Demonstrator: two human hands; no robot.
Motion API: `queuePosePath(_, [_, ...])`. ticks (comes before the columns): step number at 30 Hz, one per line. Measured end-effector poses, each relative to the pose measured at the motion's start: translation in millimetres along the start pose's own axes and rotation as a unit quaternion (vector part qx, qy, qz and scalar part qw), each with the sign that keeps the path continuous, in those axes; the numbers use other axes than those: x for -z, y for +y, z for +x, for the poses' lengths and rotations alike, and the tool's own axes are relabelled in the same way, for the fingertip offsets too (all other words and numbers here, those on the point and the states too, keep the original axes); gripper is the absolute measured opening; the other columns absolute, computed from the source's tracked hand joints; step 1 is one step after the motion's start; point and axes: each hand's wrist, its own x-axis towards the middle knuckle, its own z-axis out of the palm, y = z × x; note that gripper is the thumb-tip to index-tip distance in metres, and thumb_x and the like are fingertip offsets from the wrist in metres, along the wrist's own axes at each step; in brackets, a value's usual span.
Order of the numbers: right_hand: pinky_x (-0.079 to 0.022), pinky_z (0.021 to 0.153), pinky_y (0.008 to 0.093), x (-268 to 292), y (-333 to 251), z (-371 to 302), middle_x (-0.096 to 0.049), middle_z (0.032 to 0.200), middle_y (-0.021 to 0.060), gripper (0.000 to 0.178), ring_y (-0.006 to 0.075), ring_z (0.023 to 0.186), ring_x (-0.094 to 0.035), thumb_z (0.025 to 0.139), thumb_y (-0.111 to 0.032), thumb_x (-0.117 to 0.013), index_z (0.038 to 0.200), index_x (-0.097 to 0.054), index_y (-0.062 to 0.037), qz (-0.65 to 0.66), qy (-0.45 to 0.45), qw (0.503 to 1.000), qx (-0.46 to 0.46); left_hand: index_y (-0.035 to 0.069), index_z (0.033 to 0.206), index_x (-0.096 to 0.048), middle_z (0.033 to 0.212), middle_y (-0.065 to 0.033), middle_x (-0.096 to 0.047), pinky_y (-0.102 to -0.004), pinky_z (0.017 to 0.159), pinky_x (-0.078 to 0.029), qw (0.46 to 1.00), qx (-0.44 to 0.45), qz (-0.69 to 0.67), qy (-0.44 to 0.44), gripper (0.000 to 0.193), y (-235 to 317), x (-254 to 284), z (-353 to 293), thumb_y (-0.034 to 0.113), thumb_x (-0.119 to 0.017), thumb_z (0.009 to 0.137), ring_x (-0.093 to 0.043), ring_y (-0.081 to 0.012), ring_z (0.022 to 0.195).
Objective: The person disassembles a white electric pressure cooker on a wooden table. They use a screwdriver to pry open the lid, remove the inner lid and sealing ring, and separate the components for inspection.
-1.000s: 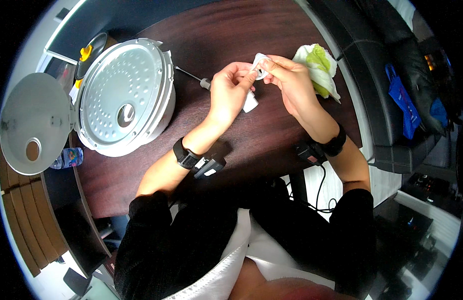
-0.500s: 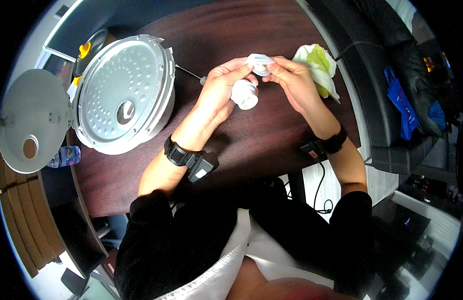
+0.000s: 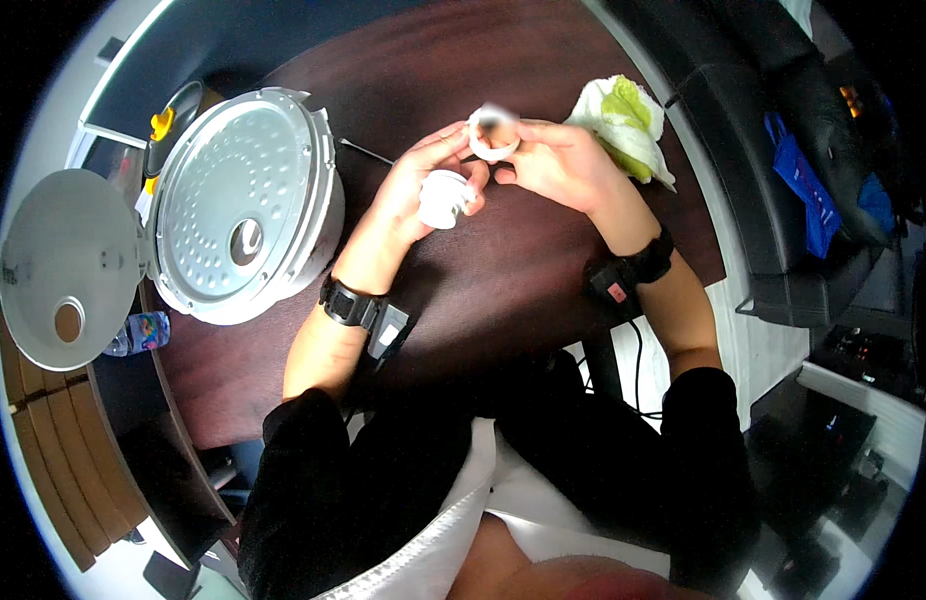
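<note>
Over the table, both hands hold a small white ring-shaped cup (image 3: 480, 148), its dark round opening facing up. My left hand (image 3: 413, 180) pinches its left side with thumb and forefinger. Its lower fingers keep a second white stepped round plastic part (image 3: 444, 199) against the palm. On the right side, my right hand (image 3: 563, 165) has its fingertips closed on the cup; some fingers are hidden behind it. The blur at the cup's upper edge leaves its detail unclear.
A round white appliance part with a dimpled silver metal plate (image 3: 208, 190) stands at left. Beside it is a pale disc with a hole (image 3: 68, 260). A thin rod (image 3: 366, 150) lies behind my left hand. A white-and-green cloth (image 3: 623, 125) lies at right, near the black sofa (image 3: 723, 150).
The cup has turned so its opening shows and has come slightly left and lower. My left hand moved left with the stepped part; my right hand also shifted left.
</note>
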Motion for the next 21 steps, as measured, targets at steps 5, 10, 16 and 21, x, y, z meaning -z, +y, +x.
queuePosePath(5, [-0.042,0.075,0.0311,19,23,12,-0.061,0.098,0.0034,0.033,0.0136,0.088,-0.056,0.095,-0.036,-0.044,0.102,-0.058,-0.0076,0.027,0.137,0.990,-0.018,0.006,0.091,-0.054,0.074,-0.0064,-0.056,-0.0292,0.046,-0.044,0.999,0.014,0.037,0.005,0.028,-12,16,7,0.028,-0.036,0.095,-0.051,-0.0159,0.057])
queuePosePath(10, [-0.043,0.075,0.0296,32,26,9,-0.061,0.096,0.0033,0.029,0.0140,0.087,-0.056,0.094,-0.033,-0.046,0.101,-0.057,-0.0073,0.032,0.187,0.981,-0.032,0.003,0.100,-0.055,0.082,-0.0099,-0.061,-0.0306,0.050,-0.051,0.993,0.022,0.027,0.113,0.028,-17,19,9,0.029,-0.043,0.095,-0.059,-0.0185,0.062])
queuePosePath(16, [-0.043,0.076,0.0311,33,23,10,-0.061,0.095,0.0046,0.025,0.0150,0.088,-0.056,0.093,-0.029,-0.047,0.099,-0.058,-0.0074,0.007,0.182,0.983,0.019,0.004,0.105,-0.055,0.093,-0.0085,-0.061,-0.0330,0.056,-0.053,0.975,-0.040,0.074,0.206,0.028,-12,17,4,0.029,-0.048,0.093,-0.060,-0.0186,0.068])
queuePosePath(21, [-0.044,0.082,0.0361,23,12,2,-0.061,0.095,0.0081,0.027,0.0177,0.092,-0.057,0.094,-0.027,-0.046,0.104,-0.057,-0.0041,-0.070,0.307,0.946,0.077,0.006,0.092,-0.056,0.083,-0.0077,-0.064,-0.0328,0.065,-0.052,0.976,-0.094,0.000,0.197,0.022,-17,-2,-2,0.026,-0.048,0.093,-0.063,-0.0205,0.072])
